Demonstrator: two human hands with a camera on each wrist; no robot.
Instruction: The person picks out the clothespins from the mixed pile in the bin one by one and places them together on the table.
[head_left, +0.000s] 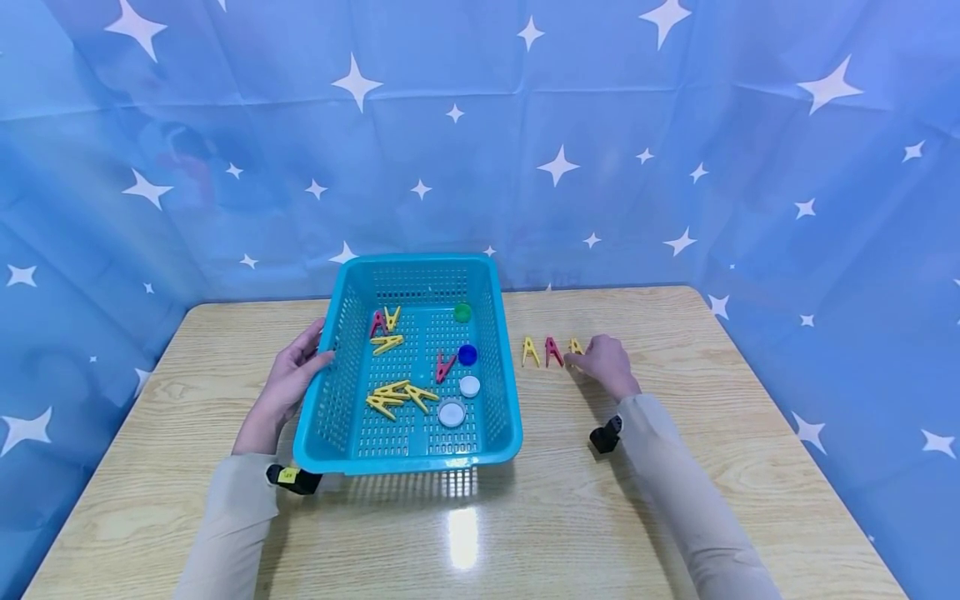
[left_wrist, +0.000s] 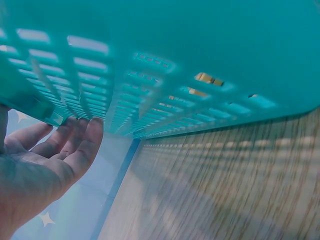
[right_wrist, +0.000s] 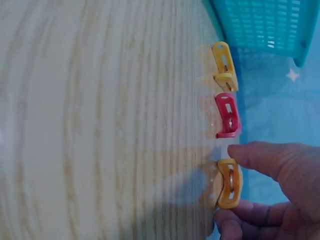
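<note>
The right hand (head_left: 606, 363) pinches a yellow peg (right_wrist: 229, 182) at the right end of the table row right of centre, and a clumsy release could topple the red peg (head_left: 553, 352) beside it, while the left hand (head_left: 294, 379), fingers relaxed, steadies the teal basket (head_left: 333, 379).

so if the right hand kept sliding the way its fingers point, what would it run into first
The right hand already pinches the yellow clothespin at the end of the row. Its fingers point toward the basket, so next in line would likely be the red clothespin, then the other yellow one, then the teal basket.
</note>
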